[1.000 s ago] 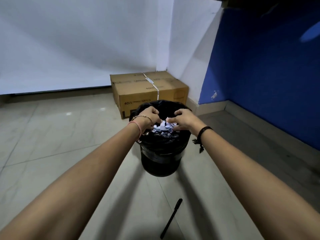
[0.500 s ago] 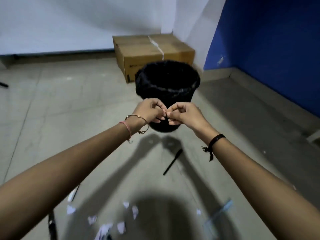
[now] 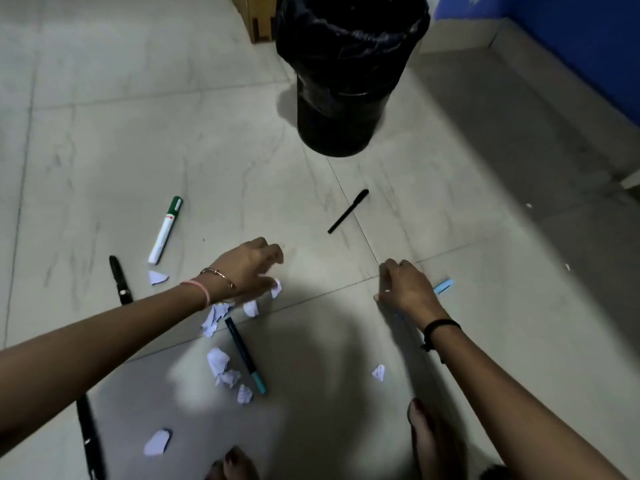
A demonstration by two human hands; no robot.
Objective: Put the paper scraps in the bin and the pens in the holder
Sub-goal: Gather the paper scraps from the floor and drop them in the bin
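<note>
Back from the bin (image 3: 349, 74), both hands had dropped to the floor (image 3: 485, 220): the left hand (image 3: 251, 268) pinched 1 paper scrap (image 3: 276, 287), the right hand (image 3: 405, 289) curled, apparently empty; scraps and pens remained scattered

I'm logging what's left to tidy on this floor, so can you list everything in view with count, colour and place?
bin: one, black with black liner, far centre of floor.
cardboard box: one, brown, behind the bin, mostly cut off.
marker: one, white with green cap, far left.
black pen: one, centre, in front of the bin.
teal-tipped pen: one, dark, among the scraps.
black pens at left: two, one beside the marker, one at the bottom edge.
light blue pen: one, partly hidden behind the right hand.
paper scraps: about ten, white, scattered near centre and left.
floor: pale grey tiles.
wall: blue, far right.
left hand: reaching over the scraps; grip unclear.
right hand: curled low over the floor.
feet: bottom edge.
</note>
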